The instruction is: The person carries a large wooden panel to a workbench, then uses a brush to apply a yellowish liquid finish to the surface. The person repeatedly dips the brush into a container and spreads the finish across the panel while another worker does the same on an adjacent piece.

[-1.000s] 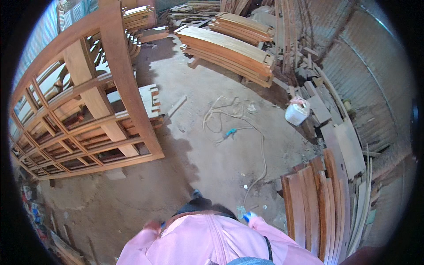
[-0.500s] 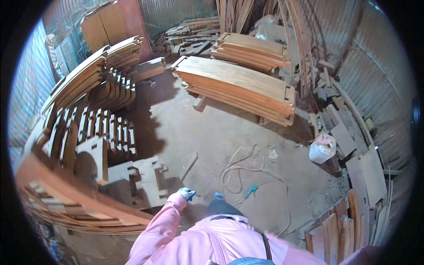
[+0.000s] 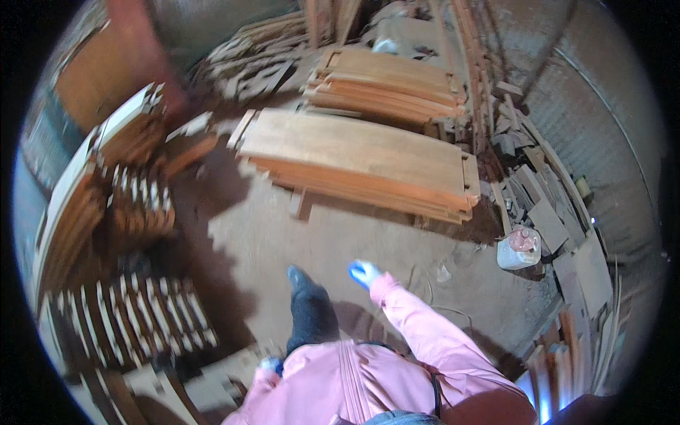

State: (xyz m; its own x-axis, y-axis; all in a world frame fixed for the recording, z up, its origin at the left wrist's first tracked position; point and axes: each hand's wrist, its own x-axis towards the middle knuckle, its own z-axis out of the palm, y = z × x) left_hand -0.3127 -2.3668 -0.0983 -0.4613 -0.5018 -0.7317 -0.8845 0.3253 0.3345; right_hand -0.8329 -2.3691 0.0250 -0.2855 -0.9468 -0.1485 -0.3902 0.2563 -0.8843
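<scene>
In a blue and white glove, my right hand (image 3: 364, 273) is stretched forward over the concrete floor (image 3: 262, 244). It is nearest to the stack of curved wooden panels (image 3: 350, 138), but apart from it. Nothing shows in this hand, and motion smears its fingers. My left hand (image 3: 272, 365), gloved too, hangs low beside my body near pale notched boards (image 3: 219, 382). Its fingers are too small and blurred to make out. One dark-trousered leg (image 3: 312, 312) reaches forward between the hands.
A second panel stack (image 3: 386, 74) lies farther back. Rows of notched wooden parts (image 3: 134, 315) and long curved pieces (image 3: 71, 205) line the left. A white jug (image 3: 518, 251), offcuts (image 3: 538, 205) and upright boards (image 3: 559, 358) stand along the right. A cord (image 3: 453, 312) lies near my right arm.
The view has moved forward, toward the panel stacks. My right arm has come into view, swung forward. My left hand has dropped back to my side, and a leg has stepped out.
</scene>
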